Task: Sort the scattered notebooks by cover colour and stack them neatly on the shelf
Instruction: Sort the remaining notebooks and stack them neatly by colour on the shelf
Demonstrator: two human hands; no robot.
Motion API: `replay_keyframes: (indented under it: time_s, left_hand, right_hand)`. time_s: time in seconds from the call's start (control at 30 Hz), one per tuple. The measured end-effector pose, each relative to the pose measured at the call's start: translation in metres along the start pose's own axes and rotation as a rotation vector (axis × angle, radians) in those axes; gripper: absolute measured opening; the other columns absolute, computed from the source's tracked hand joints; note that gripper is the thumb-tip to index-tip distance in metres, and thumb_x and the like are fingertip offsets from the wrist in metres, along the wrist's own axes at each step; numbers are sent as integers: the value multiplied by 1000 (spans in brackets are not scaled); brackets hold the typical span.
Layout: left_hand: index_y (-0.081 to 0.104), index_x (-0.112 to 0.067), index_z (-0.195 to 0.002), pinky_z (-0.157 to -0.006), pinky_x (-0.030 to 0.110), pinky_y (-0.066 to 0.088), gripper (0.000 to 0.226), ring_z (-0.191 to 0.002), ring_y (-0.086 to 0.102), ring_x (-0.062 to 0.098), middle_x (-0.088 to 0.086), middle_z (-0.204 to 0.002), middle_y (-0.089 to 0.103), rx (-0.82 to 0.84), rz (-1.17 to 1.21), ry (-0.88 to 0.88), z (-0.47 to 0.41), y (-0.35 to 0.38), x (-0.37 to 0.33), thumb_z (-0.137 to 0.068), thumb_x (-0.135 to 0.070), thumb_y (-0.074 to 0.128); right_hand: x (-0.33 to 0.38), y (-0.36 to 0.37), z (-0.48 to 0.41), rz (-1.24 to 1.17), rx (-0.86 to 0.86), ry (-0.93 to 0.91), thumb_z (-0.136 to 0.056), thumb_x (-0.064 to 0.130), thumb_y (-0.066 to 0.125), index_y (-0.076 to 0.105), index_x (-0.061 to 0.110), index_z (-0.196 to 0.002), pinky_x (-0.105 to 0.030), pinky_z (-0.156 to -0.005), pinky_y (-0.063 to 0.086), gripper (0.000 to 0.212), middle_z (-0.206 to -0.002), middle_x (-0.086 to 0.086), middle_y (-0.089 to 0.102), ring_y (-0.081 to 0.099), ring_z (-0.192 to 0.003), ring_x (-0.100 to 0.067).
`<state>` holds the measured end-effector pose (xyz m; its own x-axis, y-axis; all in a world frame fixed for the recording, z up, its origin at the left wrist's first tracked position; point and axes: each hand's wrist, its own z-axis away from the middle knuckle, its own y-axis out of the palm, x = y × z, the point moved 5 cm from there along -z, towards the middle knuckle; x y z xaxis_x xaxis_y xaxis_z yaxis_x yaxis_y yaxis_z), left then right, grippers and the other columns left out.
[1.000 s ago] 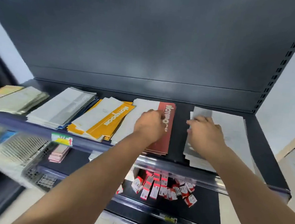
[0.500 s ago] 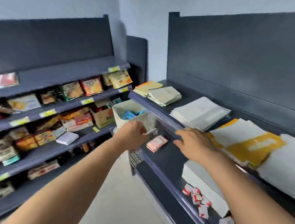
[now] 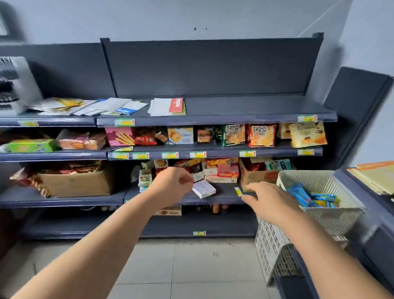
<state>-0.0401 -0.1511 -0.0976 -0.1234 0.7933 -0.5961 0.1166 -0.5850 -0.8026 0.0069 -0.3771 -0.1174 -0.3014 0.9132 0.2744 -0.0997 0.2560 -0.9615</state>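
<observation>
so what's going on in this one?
A person faces a shop shelf unit with both arms out and nothing held. The left grip is curled on nothing, and the right grip is open with relaxed fingers. Neither touches a notebook. Scattered notebooks lie unsorted on the top shelf, and beside them a red-covered notebook lies on a white pile. Another notebook stack sits at far right.

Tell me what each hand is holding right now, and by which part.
Nothing is held. The left hand is fisted and empty; the right hand reaches forward with straight fingers, also empty.
</observation>
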Motion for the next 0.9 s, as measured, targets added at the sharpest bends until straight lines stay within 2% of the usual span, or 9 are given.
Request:
replay_keyframes:
  time_s: [0.13, 0.23, 0.3, 0.37, 0.43, 0.53, 0.73, 0.9]
  left_hand:
    - [69, -18, -99, -72, 28, 50, 23, -87, 64, 20, 0, -96, 68, -97, 14, -83, -53, -18, 22, -94, -8, 48]
    - [66, -17, -91, -79, 35, 56, 32, -92, 66, 22, 1, -96, 70, -112, 30, -133, -100, -19, 28, -91, 1, 39]
    - [68, -14, -95, -83, 39, 56, 31, -94, 67, 24, 4, -100, 71, -114, -5, -143, -132, -18, 26, -91, 0, 41]
    - [68, -14, -100, -80, 37, 56, 25, -94, 67, 25, 6, -101, 70, -116, -58, -146, -163, -21, 22, -93, -7, 45]
    - [67, -17, -105, -71, 33, 54, 22, -88, 66, 22, 3, -97, 69, -139, -91, -161, -186, -26, 24, -93, -14, 48]
    - [66, -18, -110, -65, 25, 44, 23, -79, 60, 16, -1, -99, 66, -161, -116, -213, -213, -31, 36, -93, -18, 52]
    - [63, -16, -120, -81, 28, 48, 29, -101, 61, 22, 5, -114, 67, -181, -149, -348, -246, -48, 66, -92, -19, 54]
    - [63, -13, -119, -84, 31, 49, 31, -101, 60, 23, 6, -115, 64, -241, -152, -376, -281, -66, 83, -89, -19, 57]
  right_hand:
    - [15, -4, -73, 1, -10, -68, -97, 48, 44, 52, 32, -133, -35, -83, 47, 41, -134, 3, 55, 54, -117, -23]
    - [18, -11, -128, 5, -43, -131, -97, 46, 44, 52, 31, -133, -37, -87, 46, 40, -136, 4, 54, 53, -119, -23]
    - [15, -16, -163, -17, -45, -148, -97, 46, 45, 51, 31, -135, -38, -93, 45, 41, -138, 5, 53, 52, -122, -21]
    - [14, -22, -198, -25, -20, -158, -97, 46, 45, 49, 30, -137, -38, -95, 43, 43, -140, 5, 52, 50, -125, -21]
    - [18, -28, -231, -29, -14, -194, -97, 46, 46, 49, 30, -137, -38, -95, 44, 44, -140, 3, 52, 51, -125, -22]
    - [30, -31, -277, -37, -31, -255, -97, 46, 45, 49, 29, -137, -35, -90, 44, 44, -139, 1, 53, 52, -123, -23]
    - [63, -6, -332, -73, 55, -370, -97, 45, 47, 49, 29, -137, -37, -93, 44, 44, -141, 3, 52, 51, -124, -22]
    - [84, 0, -373, -61, 52, -408, -96, 48, 46, 51, 31, -135, -36, -87, 50, 43, -135, 3, 56, 56, -117, -21]
